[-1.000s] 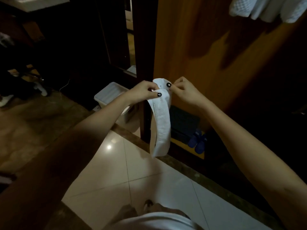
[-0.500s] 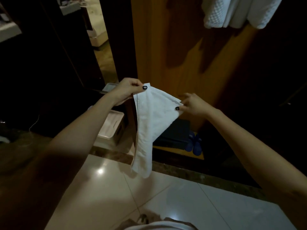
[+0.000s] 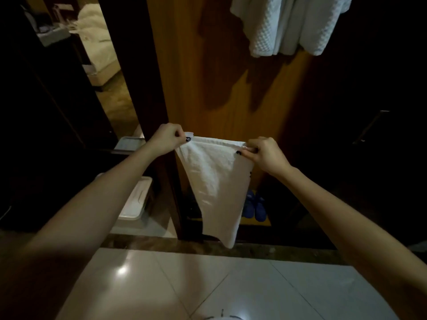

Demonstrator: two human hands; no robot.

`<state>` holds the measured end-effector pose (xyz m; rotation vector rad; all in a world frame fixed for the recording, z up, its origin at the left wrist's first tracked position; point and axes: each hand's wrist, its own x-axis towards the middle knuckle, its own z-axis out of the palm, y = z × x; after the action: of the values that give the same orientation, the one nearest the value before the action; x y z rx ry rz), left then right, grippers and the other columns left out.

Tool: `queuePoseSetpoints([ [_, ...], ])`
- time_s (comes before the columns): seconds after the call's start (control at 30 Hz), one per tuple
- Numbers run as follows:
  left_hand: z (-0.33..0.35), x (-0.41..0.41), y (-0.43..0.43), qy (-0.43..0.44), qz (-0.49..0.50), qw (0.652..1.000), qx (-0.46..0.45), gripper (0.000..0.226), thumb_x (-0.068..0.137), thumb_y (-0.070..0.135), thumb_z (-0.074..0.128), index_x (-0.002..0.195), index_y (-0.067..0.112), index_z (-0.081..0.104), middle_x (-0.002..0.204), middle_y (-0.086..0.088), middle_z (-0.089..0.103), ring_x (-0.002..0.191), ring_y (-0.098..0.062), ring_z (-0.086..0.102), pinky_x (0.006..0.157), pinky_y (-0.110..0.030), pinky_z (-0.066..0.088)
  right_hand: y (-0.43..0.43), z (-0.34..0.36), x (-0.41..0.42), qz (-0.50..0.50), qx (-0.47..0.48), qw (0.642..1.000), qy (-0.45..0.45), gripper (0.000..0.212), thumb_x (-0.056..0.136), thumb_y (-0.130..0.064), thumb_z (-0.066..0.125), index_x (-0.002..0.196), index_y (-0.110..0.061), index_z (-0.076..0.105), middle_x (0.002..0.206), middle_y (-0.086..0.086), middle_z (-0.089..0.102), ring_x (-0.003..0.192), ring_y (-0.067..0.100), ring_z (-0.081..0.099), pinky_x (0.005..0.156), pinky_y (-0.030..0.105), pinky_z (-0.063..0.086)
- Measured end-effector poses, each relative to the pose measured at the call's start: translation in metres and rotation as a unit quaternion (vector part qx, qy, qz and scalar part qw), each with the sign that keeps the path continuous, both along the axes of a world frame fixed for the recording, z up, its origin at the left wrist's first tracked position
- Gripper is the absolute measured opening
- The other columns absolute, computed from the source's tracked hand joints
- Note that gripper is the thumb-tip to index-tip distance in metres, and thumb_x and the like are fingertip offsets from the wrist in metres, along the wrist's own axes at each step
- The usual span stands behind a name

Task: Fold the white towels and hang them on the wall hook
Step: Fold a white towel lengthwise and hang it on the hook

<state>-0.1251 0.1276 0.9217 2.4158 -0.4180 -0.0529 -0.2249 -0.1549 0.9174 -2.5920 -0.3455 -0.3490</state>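
Note:
A white towel (image 3: 216,179) hangs spread in front of me, held up by its top edge. My left hand (image 3: 165,138) pinches the towel's top left corner. My right hand (image 3: 265,152) pinches the top right corner. The cloth tapers to a narrow end near the floor. Above, at the top right, other white towels (image 3: 288,24) hang against the wooden wall (image 3: 208,77); the hook that carries them is out of sight.
A white lidded bin (image 3: 136,202) stands on the floor at the left by a dark door frame (image 3: 147,88). Blue slippers (image 3: 255,205) sit on a low shelf behind the towel. Pale glossy tiles (image 3: 208,285) lie underfoot. A dark door (image 3: 369,112) is at the right.
My hands have moved apart along the towel's top edge, stretching the narrow folded strip into a wide spread cloth. My view has tilted up, showing more of the hanging towels.

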Motion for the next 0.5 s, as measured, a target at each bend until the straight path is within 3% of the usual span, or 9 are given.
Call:
queuePoseSetpoints([
  [0.1, -0.001, 0.000, -0.013, -0.015, 0.011, 1.000, -0.004, 0.015, 0.090, 0.028, 0.060, 0.079, 0.018, 0.057, 0.075, 0.000, 0.060, 0.065, -0.015, 0.053, 0.060, -0.031, 0.042, -0.007, 0.011, -0.004, -0.007, 0.033, 0.999, -0.001, 0.034, 0.091, -0.025, 0.066, 0.069, -0.002, 0.054, 0.063, 0.008, 0.052, 0.057, 0.016, 0.045, 0.052, 0.021, 0.029],
  [0.27, -0.003, -0.008, -0.034, -0.041, -0.036, 0.998, 0.029, 0.015, 0.095, 0.027, 0.052, 0.081, 0.021, 0.049, 0.071, 0.000, 0.055, 0.060, -0.016, 0.050, 0.055, -0.033, 0.037, -0.033, 0.021, -0.012, -0.026, 0.040, 0.997, 0.066, 0.019, 0.086, -0.025, 0.072, 0.086, -0.009, 0.061, 0.083, 0.003, 0.063, 0.062, 0.007, 0.054, 0.052, 0.019, 0.041],
  [0.4, -0.002, -0.015, -0.052, -0.008, -0.085, 0.996, -0.037, 0.012, 0.097, 0.019, 0.051, 0.086, 0.014, 0.051, 0.076, -0.005, 0.063, 0.058, -0.008, 0.066, 0.055, -0.023, 0.051, -0.052, 0.025, -0.025, -0.029, 0.034, 0.994, 0.098, 0.020, 0.086, -0.018, 0.072, 0.082, -0.026, 0.053, 0.085, -0.006, 0.062, 0.072, 0.000, 0.058, 0.059, 0.017, 0.042],
  [0.5, 0.001, -0.016, -0.067, -0.003, -0.096, 0.994, -0.058, 0.009, 0.094, 0.012, 0.055, 0.085, 0.009, 0.054, 0.080, -0.004, 0.064, 0.067, -0.009, 0.065, 0.057, -0.019, 0.048, -0.062, 0.025, -0.032, -0.066, -0.001, 0.993, 0.102, 0.014, 0.087, -0.020, 0.071, 0.097, -0.019, 0.062, 0.085, -0.007, 0.060, 0.076, 0.003, 0.059, 0.061, 0.016, 0.045],
])
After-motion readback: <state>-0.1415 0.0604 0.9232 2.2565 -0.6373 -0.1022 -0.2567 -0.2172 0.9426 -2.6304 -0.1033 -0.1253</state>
